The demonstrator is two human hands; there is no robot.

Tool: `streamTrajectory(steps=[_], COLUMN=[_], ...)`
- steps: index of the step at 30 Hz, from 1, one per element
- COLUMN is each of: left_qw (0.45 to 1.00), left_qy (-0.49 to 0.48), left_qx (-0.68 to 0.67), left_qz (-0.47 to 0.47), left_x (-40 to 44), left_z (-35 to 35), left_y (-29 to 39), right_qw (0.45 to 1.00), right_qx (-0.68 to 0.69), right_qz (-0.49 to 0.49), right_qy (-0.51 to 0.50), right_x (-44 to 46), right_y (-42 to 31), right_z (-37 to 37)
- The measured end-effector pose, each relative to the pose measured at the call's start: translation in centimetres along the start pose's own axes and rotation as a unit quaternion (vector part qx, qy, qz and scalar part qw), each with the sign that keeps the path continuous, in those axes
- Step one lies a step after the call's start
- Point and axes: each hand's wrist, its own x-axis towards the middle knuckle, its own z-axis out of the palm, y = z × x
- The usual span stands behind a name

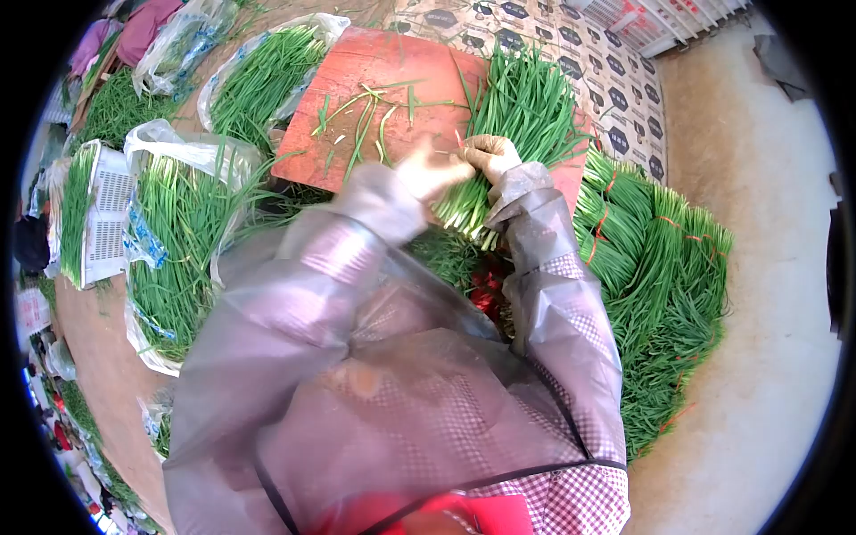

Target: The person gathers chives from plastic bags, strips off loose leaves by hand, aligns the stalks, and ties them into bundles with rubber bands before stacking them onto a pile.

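Right grip: the thumb and fingers of your right hand (493, 157) are pinched narrow at a thin red tie (459, 139), over the lower part of the bunch of green stalks
Left grip: your left hand (426, 170) is smeared by motion, its fingertips close to those of the right hand; you cannot tell from this how wide it is or what it holds
Bunch: the bunch of green stalks (528, 105) lies right of centre in the upper half of the frame, leafy ends toward the top, pale cut ends toward you, below your hands
Board: the red board (406, 67) is under the bunch of green stalks, tilted across the upper middle of the frame
Loose bits: a few loose stalks (364, 127) are scattered on the red board, left of the bunch
Sleeves: clear plastic sleeves cover both your arms, checked cloth showing through
Right side: tied green bundles (655, 234) with red ties are piled from the right of the red board down to the lower right
Left side: two open plastic bags (153, 132) of long greens stand at left and upper left, with a white basket (109, 207) holding more greens near the left edge
Top: patterned sheet (629, 111) beyond the red board, with a white crate (658, 20) at upper right
Far right: pale floor (758, 357) beside the piled bundles
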Motion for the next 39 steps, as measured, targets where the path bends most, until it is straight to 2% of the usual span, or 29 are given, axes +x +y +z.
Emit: streamTrajectory(steps=[2,4,5,6,9,11,12,13,15,17,19,20,22,23,24,25,26,27,28,29,30,31,32,33,35,37,39], left_qw=[0.973,0.934,0.935,0.925,0.902,0.747,0.715,0.713,0.588,0.578,0.527,0.587,0.600,0.614,0.627,0.649,0.664,0.678,0.678,0.673,0.667,0.666,0.661,0.655,0.631,0.725,0.732], left_qy=[0.034,0.063,0.066,0.051,0.020,0.042,0.013,0.015,0.103,0.127,0.227,0.211,0.194,0.150,0.107,0.164,0.145,0.129,0.128,0.124,0.120,0.120,0.114,0.111,0.090,0.060,0.102], left_qx=[0.223,0.345,0.342,0.376,0.430,0.651,0.688,0.691,0.787,0.794,0.799,0.758,0.756,0.761,0.763,0.709,0.702,0.694,0.693,0.705,0.716,0.716,0.726,0.735,0.758,0.678,0.639], left_qz=[-0.041,-0.072,-0.069,-0.028,-0.035,0.127,0.119,0.119,0.152,0.140,0.179,0.192,0.173,0.145,0.116,0.223,0.214,0.205,0.207,0.185,0.165,0.169,0.152,0.136,0.137,0.103,0.215], left_x=[1.9,-0.1,-0.1,-0.2,-1.7,-2.6,-2.8,-2.4,-1.0,1.3,1.3,1.1,1.0,0.5,0.0,1.2,0.6,0.1,0.4,0.5,0.7,1.2,1.8,2.6,2.1,-1.9,-2.8], left_z=[2.2,4.1,4.0,3.9,2.5,1.4,0.7,0.2,-0.7,-1.1,0.2,0.8,0.9,0.8,0.7,-0.8,-1.1,-1.0,-0.9,-0.8,-0.8,-0.9,-1.1,-1.5,-1.5,-0.3,-2.3], left_y=[-4.6,-2.4,-1.8,-1.5,3.7,5.7,6.7,6.6,4.8,0.6,-1.1,-1.3,-1.6,-0.4,0.9,-2.0,-1.3,-0.2,0.2,0.5,0.7,0.6,0.1,-0.4,1.0,6.3,5.8], right_qw=[0.999,0.995,0.995,0.996,0.985,0.971,0.971,0.981,0.987,0.985,0.979,0.977,0.967,0.973,0.979,0.982,0.966,0.961,0.904,0.814,0.815,0.932,0.988,0.987,0.980,0.976,0.964], right_qx=[-0.050,-0.094,-0.099,-0.073,-0.064,-0.107,-0.104,-0.036,0.079,0.109,0.147,0.156,0.198,0.185,0.139,0.095,-0.037,-0.065,-0.218,-0.362,-0.363,-0.196,-0.015,-0.017,0.115,0.130,0.187], right_qz=[-0.003,-0.012,-0.013,-0.049,-0.161,-0.214,-0.215,-0.187,-0.130,-0.108,-0.100,-0.092,-0.085,-0.093,-0.109,-0.123,-0.243,-0.261,-0.361,-0.444,-0.442,-0.287,-0.114,-0.120,-0.130,-0.137,-0.178], right_qy=[-0.017,-0.020,-0.022,-0.011,0.001,0.017,0.015,0.022,0.046,0.076,0.095,0.110,0.135,0.102,0.105,0.110,0.079,0.061,0.076,0.090,0.093,0.101,0.102,0.104,0.097,0.112,0.065], right_x=[0.0,-0.9,-1.6,-2.3,-4.9,-5.9,-6.0,-5.8,-4.7,-3.4,-2.9,-3.2,-4.2,-6.5,-7.0,-6.9,-6.5,-6.2,-5.3,-4.6,-4.2,-3.6,-3.1,-2.4,-1.2,-1.7,-3.0], right_y=[-0.5,-2.0,-3.0,-3.8,-6.8,-7.8,-7.5,-7.0,-5.2,-3.1,-2.5,-2.9,-3.8,-6.6,-5.9,-4.9,-3.5,-2.6,-3.4,-4.3,-4.0,-4.0,-4.0,-4.2,-4.6,-5.6,-6.8], right_z=[-0.6,-0.5,-0.2,0.0,1.5,2.3,2.6,3.1,3.9,4.5,4.8,5.0,6.1,7.7,8.2,8.1,7.2,6.6,5.8,5.3,5.4,6.1,6.7,7.1,8.2,9.6,10.7])
